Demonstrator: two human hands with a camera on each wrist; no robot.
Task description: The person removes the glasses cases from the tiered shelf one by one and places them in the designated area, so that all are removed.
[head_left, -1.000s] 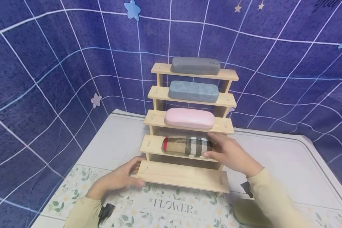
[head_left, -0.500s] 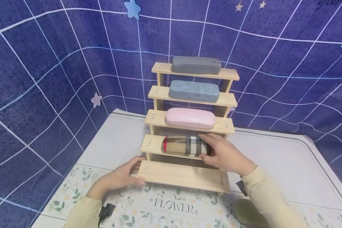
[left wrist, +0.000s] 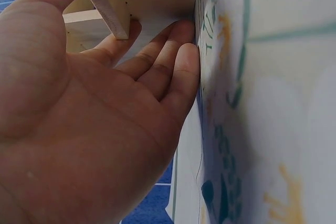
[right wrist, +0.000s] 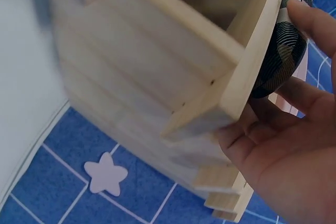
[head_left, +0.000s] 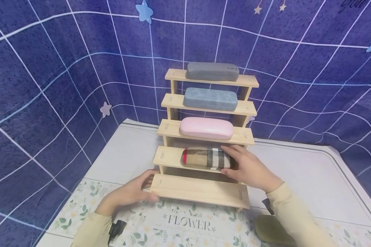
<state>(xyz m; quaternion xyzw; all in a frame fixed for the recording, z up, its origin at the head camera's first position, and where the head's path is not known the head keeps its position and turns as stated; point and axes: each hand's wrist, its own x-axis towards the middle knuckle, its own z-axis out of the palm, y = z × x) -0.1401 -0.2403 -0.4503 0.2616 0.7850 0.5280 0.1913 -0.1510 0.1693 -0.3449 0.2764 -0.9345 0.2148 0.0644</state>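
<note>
Blue gridded backdrop behind a wooden rack (head_left: 201, 190); the light, rigid plaid case (head_left: 208, 158) is gripped at its right end by the right hand (head_left: 250, 168), while the left hand (head_left: 128, 194), fingers straight, rests on the rack.

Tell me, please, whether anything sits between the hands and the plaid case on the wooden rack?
Nothing visible does. The right hand already grips the right end of the plaid case on its shelf; the left hand rests on the wooden rack at its lowest shelf's left end.

Plaid glasses case (head_left: 208, 158), tan with dark, white and red stripes, lying flat lengthwise on second-lowest shelf (head_left: 168, 157), right hand (head_left: 250, 168) gripping its 3 o'clock end
</note>
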